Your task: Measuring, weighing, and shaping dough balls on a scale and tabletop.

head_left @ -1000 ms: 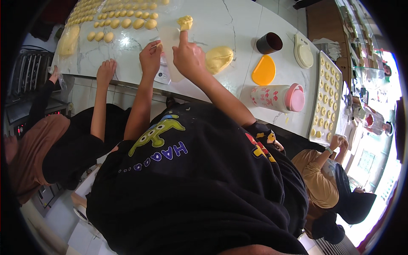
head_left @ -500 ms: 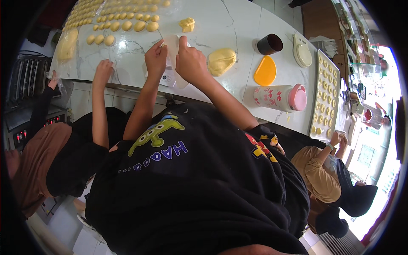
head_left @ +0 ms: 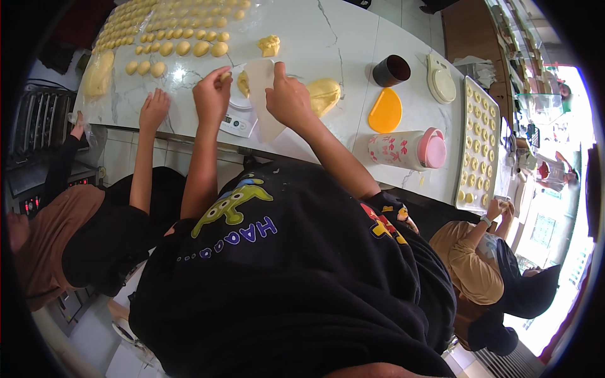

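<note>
My left hand (head_left: 212, 96) is closed in a pinch on a small yellow bit of dough (head_left: 225, 76), beside a white digital scale (head_left: 237, 124). A yellow dough piece (head_left: 243, 84) shows on the scale's pan, partly covered by a flat off-white dough scraper (head_left: 262, 94). My right hand (head_left: 289, 101) grips that scraper by its right edge, thumb pointing up, holding it steeply over the scale's right side. A large smooth dough lump (head_left: 325, 96) lies just right of this hand. Farther back sits a small rough dough chunk (head_left: 269, 46).
Rows of dough balls (head_left: 183, 48) fill the far left, near a dough slab (head_left: 99, 72). A co-worker's hand (head_left: 154, 109) rests at the table edge. Rightward stand a dark cup (head_left: 391, 70), orange scraper (head_left: 385, 111), flask (head_left: 397, 148), second scale (head_left: 442, 82) and tray of ring-shaped dough (head_left: 469, 200).
My left hand has shifted left, away from the scraper, with a bit of dough in its fingers. The scraper has tilted and moved right with my right hand, uncovering the scale's pan and dough.
</note>
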`<state>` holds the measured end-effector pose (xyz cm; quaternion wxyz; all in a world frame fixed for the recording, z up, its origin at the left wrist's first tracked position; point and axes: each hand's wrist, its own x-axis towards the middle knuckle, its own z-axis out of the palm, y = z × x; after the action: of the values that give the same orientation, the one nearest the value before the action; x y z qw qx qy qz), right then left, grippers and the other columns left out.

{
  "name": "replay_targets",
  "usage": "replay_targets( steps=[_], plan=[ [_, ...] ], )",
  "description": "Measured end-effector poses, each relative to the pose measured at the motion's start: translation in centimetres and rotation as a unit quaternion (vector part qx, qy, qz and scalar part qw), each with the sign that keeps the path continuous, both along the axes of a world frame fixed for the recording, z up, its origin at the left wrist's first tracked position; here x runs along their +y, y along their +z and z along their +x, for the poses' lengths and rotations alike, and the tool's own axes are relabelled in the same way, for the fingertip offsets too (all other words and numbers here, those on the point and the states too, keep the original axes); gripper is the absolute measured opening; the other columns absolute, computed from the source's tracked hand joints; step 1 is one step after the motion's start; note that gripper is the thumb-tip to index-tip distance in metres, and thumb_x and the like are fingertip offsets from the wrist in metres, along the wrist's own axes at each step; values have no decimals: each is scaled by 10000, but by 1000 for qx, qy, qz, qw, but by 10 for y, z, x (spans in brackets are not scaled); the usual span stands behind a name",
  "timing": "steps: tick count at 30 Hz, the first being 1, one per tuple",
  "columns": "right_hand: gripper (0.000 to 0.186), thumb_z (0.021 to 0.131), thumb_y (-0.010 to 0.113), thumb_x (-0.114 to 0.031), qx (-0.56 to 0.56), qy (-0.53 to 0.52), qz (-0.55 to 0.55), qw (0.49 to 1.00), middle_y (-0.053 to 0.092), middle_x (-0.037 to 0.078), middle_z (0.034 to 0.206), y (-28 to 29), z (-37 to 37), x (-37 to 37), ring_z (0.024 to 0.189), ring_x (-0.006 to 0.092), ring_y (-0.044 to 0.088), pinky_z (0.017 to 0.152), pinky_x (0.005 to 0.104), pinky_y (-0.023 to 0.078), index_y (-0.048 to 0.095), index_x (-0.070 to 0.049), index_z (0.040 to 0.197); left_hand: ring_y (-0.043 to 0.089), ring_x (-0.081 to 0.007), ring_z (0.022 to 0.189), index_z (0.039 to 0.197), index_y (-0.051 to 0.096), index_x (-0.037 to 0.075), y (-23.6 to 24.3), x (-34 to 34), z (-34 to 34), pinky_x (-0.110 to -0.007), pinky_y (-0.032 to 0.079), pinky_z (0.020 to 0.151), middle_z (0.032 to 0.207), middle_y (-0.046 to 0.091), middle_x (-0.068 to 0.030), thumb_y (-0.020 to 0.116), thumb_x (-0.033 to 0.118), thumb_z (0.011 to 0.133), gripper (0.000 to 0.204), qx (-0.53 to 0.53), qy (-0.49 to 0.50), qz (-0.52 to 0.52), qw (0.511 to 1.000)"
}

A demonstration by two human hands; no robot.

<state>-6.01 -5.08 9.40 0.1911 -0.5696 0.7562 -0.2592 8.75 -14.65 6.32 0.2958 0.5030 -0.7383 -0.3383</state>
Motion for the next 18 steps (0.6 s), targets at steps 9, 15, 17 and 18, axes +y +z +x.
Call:
replay_targets(
  steps=[9, 15, 17, 18],
  plan=[
    [370, 798, 590, -105, -5, -120, -195, 974, 584, 234, 615, 32, -65, 42, 588, 448, 570, 533, 495, 439, 341, 30, 1036, 654, -181, 838, 1141, 590, 9, -41, 66, -42, -289, 490, 729, 925, 676, -128, 526, 134, 899, 280, 182, -128, 80, 972],
    [317, 805, 580, -80, 28, -136, -209, 968, 594, 273, 714, 46, -91, 69, 677, 468, 583, 589, 492, 457, 350, 23, 997, 644, -240, 742, 1170, 584, 97, -65, 92, -78, -335, 493, 653, 801, 654, -122, 587, 91, 830, 340, 2, -164, -61, 985],
    [321, 804, 582, -81, 18, -134, -198, 971, 594, 274, 716, 42, -94, 76, 677, 468, 583, 589, 493, 458, 350, 22, 1000, 636, -264, 709, 1142, 595, 93, -66, 93, -85, -358, 492, 635, 771, 649, -121, 610, 87, 802, 341, -27, -150, -19, 988],
    [325, 803, 585, -83, 5, -131, -188, 973, 593, 275, 717, 41, -94, 79, 678, 468, 584, 588, 494, 460, 351, 20, 1002, 633, -260, 678, 1118, 592, 84, -67, 95, -88, -362, 491, 622, 752, 652, -113, 627, 105, 793, 327, -26, -140, -20, 990]
  ],
)
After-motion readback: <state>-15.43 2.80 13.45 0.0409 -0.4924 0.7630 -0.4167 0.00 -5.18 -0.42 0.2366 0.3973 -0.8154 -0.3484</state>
